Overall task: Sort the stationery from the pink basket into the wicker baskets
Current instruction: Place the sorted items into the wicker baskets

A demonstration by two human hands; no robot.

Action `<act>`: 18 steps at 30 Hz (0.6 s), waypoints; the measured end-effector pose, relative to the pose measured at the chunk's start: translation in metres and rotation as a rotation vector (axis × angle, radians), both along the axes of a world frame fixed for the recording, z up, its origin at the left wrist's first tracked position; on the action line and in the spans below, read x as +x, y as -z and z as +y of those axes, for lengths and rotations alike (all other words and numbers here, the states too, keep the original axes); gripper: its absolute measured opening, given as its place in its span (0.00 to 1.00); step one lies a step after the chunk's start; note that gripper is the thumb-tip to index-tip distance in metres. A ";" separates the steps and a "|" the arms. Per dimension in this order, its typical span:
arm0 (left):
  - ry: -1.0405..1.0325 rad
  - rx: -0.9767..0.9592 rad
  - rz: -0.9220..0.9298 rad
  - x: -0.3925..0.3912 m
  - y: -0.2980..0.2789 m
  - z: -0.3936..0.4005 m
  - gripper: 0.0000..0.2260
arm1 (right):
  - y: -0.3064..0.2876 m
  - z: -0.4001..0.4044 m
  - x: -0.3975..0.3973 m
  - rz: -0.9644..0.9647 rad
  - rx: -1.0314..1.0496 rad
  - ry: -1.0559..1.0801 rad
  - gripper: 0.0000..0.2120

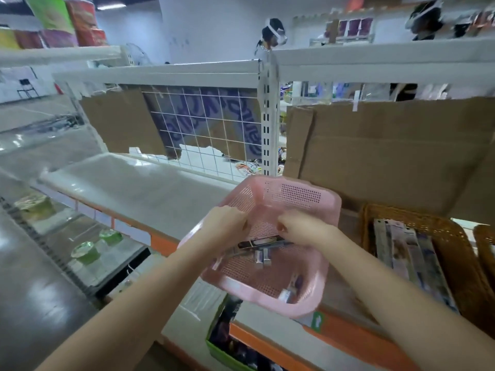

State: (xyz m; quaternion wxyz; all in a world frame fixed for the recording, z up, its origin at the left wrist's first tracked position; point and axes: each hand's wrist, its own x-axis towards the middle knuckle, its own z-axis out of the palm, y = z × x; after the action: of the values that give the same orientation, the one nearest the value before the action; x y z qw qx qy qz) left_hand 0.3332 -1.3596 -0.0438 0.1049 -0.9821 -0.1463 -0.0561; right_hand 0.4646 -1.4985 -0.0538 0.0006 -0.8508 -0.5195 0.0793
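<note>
Head view: both hands (225, 223) (300, 228) grip the pink basket (302, 199) near its rim.

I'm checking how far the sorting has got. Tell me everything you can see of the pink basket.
The pink basket is a rounded-rectangular tub of pale pink plastic, its walls and floor perforated with fine holes, with a thick rolled rim. It is tilted, its opening towards the camera, in front of the shelf. The left hand grips its left rim; the right hand reaches inside, fingers curled on a flat packet. A few small packaged items lie on its floor; blur hides what they are.
</note>
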 end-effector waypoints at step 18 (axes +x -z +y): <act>0.466 -0.151 -0.030 0.024 0.009 0.063 0.11 | 0.006 0.031 -0.017 0.016 -0.157 0.313 0.10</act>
State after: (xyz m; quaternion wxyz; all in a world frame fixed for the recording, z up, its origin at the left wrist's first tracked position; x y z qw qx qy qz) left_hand 0.3569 -1.2969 -0.0529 0.0133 -0.9934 0.0789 -0.0824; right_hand 0.4472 -1.4671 -0.0602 -0.0493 -0.9179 -0.3731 0.1254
